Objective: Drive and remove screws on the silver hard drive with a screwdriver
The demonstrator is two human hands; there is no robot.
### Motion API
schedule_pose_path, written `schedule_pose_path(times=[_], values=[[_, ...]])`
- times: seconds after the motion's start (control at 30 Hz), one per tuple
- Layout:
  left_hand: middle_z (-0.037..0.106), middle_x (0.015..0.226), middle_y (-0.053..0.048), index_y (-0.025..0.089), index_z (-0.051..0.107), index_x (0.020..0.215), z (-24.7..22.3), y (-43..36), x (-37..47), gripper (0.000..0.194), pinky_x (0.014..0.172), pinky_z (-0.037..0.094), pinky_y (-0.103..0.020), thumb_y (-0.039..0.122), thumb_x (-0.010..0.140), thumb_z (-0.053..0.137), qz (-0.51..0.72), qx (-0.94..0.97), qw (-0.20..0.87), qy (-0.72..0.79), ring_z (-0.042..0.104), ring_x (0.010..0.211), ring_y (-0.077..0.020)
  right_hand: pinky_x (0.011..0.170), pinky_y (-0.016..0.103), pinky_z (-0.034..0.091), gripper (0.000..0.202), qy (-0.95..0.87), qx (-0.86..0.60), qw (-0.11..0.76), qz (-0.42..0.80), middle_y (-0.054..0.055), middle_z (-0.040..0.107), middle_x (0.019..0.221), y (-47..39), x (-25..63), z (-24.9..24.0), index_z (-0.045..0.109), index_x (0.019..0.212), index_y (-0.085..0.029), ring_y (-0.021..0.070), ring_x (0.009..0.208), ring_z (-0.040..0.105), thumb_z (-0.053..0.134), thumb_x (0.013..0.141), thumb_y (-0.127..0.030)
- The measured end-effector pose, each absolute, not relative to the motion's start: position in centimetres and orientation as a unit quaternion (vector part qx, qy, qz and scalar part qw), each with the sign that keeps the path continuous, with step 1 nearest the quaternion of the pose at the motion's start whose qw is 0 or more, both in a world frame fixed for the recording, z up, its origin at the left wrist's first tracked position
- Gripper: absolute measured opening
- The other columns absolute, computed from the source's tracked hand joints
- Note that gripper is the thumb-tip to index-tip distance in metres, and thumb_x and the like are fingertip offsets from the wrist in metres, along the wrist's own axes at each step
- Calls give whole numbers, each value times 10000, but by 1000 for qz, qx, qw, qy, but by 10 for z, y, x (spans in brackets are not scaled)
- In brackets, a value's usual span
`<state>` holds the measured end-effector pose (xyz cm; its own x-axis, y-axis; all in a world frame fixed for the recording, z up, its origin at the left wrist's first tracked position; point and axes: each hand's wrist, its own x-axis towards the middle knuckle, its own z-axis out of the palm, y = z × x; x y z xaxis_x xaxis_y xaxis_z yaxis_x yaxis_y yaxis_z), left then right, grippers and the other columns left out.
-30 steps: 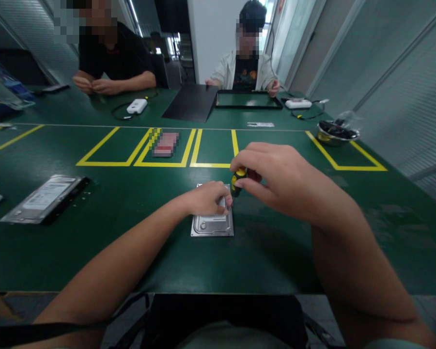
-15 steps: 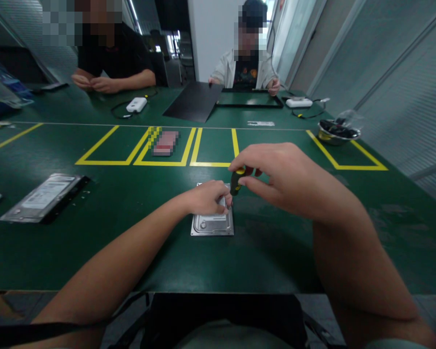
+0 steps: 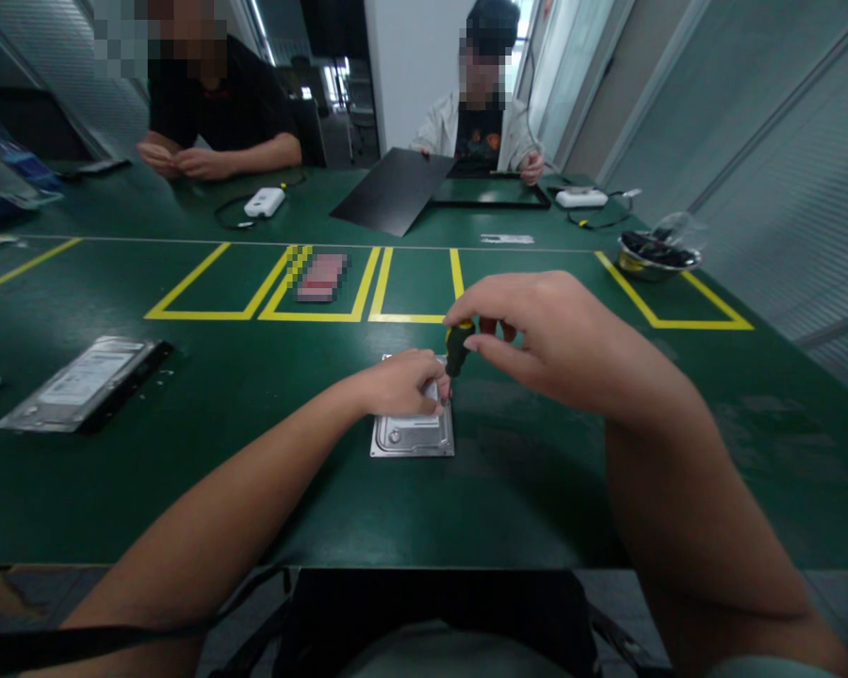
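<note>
A silver hard drive (image 3: 414, 441) lies flat on the green table in front of me. My left hand (image 3: 404, 381) rests over its upper part, fingers curled at its right edge; they cover much of the label. Between the thumb and fingers of my right hand (image 3: 547, 339) is the black and yellow handle of a small screwdriver (image 3: 458, 348), held almost upright above the drive's right edge. The screwdriver's tip is hidden behind my left fingers, so I cannot tell whether it touches a screw.
Another hard drive (image 3: 85, 381) lies at the left with small bits beside it. A metal bowl of dark parts (image 3: 657, 256) stands at the right. Beyond the yellow tape outlines, a co-worker holds a black sheet (image 3: 396, 193) by a dark frame (image 3: 495, 204); another person sits at far left.
The screwdriver handle has turned in my right fingers, and my right hand has shifted slightly. My left hand stays on the drive. Across the table, the black sheet has moved right.
</note>
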<state>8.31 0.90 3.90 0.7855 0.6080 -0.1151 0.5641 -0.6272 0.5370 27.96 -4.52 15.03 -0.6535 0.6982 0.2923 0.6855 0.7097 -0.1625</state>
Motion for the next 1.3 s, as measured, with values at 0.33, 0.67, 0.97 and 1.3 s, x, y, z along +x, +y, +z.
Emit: schedule_pose_path(times=[0.33, 0.67, 0.97, 1.3], values=[[598, 882, -46, 198, 709, 911, 36, 10, 82, 197, 721, 403, -315, 304, 747, 681, 37, 904, 270, 329, 534, 820, -194, 798, 309, 417, 180, -906, -378, 189, 33, 78, 649, 981, -44, 278, 149, 690, 977, -163, 196, 905, 573, 547, 870, -184], [596, 921, -46, 180, 699, 956, 39, 10, 82, 241, 722, 374, -309, 321, 762, 676, 17, 902, 273, 333, 524, 822, -189, 858, 298, 430, 241, -910, -375, 178, 26, 52, 712, 1027, -44, 278, 150, 706, 1023, -158, 181, 944, 628, 531, 858, -142], [598, 932, -47, 191, 709, 972, 38, 9, 82, 242, 741, 371, -304, 304, 759, 687, 23, 899, 281, 334, 531, 859, -198, 886, 303, 455, 279, -909, -377, 174, 27, 15, 744, 1028, -43, 280, 150, 719, 1055, -195, 165, 930, 665, 509, 874, -159], [591, 948, -46, 197, 707, 970, 39, 10, 82, 237, 757, 371, -313, 311, 763, 678, 17, 903, 272, 333, 527, 873, -196, 841, 293, 424, 248, -915, -370, 161, -8, 47, 697, 1000, -42, 281, 151, 693, 1054, -165, 171, 925, 617, 492, 910, -167]])
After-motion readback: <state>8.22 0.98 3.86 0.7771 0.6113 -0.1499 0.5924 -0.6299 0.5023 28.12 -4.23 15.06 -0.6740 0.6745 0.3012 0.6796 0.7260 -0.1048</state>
